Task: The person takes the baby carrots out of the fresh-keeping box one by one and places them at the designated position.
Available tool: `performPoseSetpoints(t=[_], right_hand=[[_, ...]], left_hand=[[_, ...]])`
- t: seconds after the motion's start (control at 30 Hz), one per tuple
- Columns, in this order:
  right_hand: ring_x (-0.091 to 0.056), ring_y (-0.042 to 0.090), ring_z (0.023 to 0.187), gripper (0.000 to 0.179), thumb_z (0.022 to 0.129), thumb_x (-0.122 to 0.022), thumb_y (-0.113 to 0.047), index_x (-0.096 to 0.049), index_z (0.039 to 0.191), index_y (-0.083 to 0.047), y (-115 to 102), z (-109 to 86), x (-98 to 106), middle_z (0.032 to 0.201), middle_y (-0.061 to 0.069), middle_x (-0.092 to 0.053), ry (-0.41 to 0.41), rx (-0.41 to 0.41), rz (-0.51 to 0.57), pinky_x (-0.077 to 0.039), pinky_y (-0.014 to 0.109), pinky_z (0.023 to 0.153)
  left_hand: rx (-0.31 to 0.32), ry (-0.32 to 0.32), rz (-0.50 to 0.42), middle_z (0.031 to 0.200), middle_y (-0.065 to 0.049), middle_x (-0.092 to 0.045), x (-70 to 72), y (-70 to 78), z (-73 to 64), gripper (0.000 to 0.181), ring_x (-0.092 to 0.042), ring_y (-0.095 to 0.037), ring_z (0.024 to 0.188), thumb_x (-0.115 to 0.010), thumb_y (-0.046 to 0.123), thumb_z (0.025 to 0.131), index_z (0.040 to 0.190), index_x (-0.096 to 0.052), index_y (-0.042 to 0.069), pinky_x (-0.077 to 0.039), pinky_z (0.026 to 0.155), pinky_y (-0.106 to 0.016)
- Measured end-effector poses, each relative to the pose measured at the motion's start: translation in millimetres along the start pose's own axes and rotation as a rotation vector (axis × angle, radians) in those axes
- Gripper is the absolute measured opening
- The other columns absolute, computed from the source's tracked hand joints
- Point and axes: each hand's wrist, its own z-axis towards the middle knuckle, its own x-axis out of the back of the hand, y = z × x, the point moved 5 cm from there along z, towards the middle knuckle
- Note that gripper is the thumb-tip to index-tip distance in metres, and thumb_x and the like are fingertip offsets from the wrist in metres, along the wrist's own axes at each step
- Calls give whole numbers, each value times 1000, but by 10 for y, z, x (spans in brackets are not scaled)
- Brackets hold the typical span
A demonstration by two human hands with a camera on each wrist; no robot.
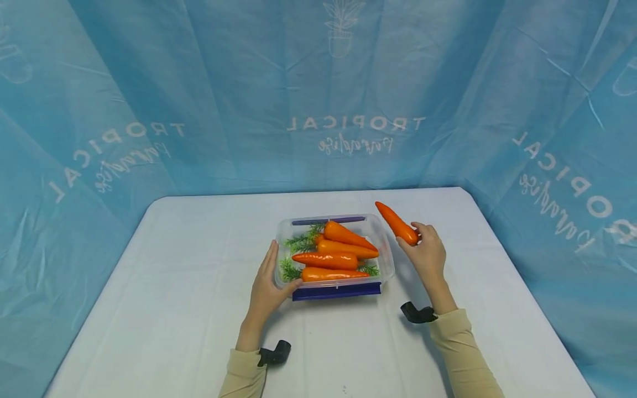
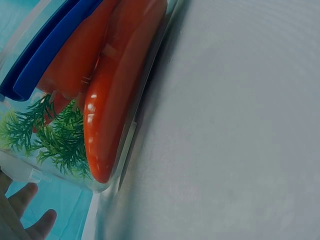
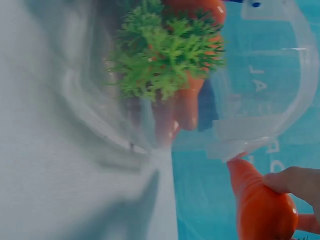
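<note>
My left hand (image 1: 266, 287) lies flat-fingered against the clear plastic container's (image 1: 385, 243) near-left corner, steadying it. My right hand (image 1: 427, 255) pinches a toy carrot (image 1: 396, 224) by its thick end, tip raised just beyond that hand, beside four carrots (image 1: 330, 260) packed inside.

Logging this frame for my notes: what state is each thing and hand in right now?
Clear plastic container with blue clips: open, no lid on, resting on the table.
Four orange plastic carrots: lying inside the container.
Fifth orange carrot: lifted, held beside the container.
Left hand: fingers straight, against the container's side.
Right hand: grip on the fifth carrot.
</note>
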Motion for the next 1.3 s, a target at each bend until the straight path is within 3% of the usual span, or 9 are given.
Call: performPoseSetpoints(t=[0.7,1.3], right_hand=[[-59,32,75,47,79,-76,-28,-63,114,2,208,-82,-344,93,21,-62,-110,-47,-41,-55,44,69],[-57,30,72,47,80,-74,-27,-63,115,2,273,-104,-442,90,20,-63,-178,-62,-62,-55,43,67]], left_hand=[[-7,14,-9,160,-6,-19,-8,3,-3,100,-24,-32,146,-76,40,75,153,-20,12,-24,116,-58],[2,7,3,161,-5,-19,-9,0,0,100,-24,-32,146,-75,42,75,153,-19,12,-24,116,-58]])
